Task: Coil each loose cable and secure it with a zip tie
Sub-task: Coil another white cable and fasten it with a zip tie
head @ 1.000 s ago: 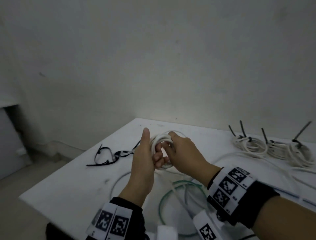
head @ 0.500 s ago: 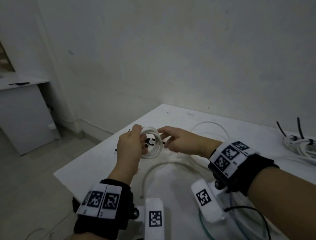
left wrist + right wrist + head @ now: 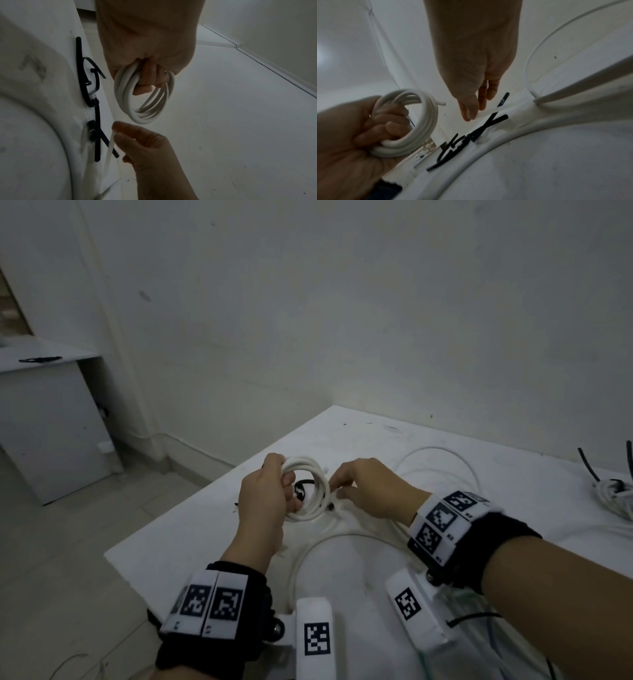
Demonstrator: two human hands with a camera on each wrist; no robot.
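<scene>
My left hand [image 3: 274,494] grips a small coil of white cable [image 3: 322,494] and holds it upright above the table's left corner. Its fingers pass through the ring [image 3: 125,97]. Just right of the coil, my right hand [image 3: 342,486] pinches the cable's loose strand [image 3: 109,147], which runs down to the table. In the right wrist view the strand [image 3: 489,109] crosses under the thumb, and the cut end of the coil [image 3: 426,121] sticks out at its top. Several black zip ties [image 3: 93,94] lie on the table under the hands.
The white table [image 3: 191,508] ends just left of my left hand. A wide loop of white cable [image 3: 442,450] lies behind my right hand. Tied white coils [image 3: 616,494] sit at the far right. A grey cabinet [image 3: 51,422] stands on the left.
Both hands have moved left, toward the table corner and over the zip ties. My right hand has come off the coil and now pinches the loose strand beside it.
</scene>
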